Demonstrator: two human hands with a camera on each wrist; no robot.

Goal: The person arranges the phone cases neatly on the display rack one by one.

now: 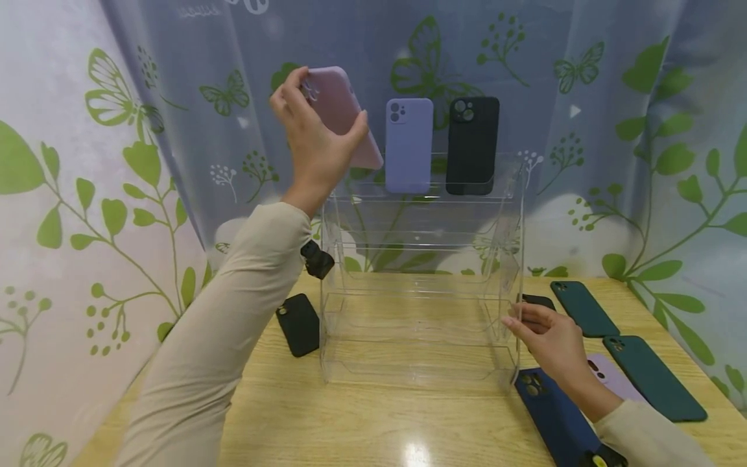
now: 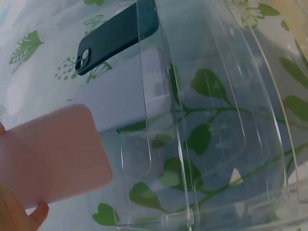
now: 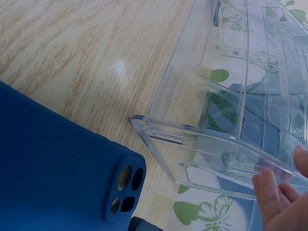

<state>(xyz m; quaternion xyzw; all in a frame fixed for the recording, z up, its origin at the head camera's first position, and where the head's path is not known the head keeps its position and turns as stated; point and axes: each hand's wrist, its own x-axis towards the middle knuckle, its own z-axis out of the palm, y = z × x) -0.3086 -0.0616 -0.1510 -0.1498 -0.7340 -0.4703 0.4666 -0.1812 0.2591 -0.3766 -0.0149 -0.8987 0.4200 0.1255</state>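
Observation:
High at the rack's left end, my left hand (image 1: 318, 152) holds a pink phone case (image 1: 341, 107), thumb on one edge and fingers at the other. The case is tilted, apart from the lavender phone case (image 1: 408, 149) beside it. That case and a black phone case (image 1: 473, 146) stand upright on the top tier of a clear stepped display rack (image 1: 420, 292). My right hand (image 1: 560, 344) pinches the edge of the rack's right side panel, with thumb and fingers on either side in the right wrist view. The rack's lower tiers hold no cases.
On the wooden table (image 1: 373, 421), right of the rack, lie a navy case (image 1: 557, 415), a pale pink case (image 1: 615, 377), two dark green cases (image 1: 583, 308) and a partly hidden black one. Another black case (image 1: 300, 324) lies left. A leaf-patterned curtain (image 1: 362, 39) hangs behind.

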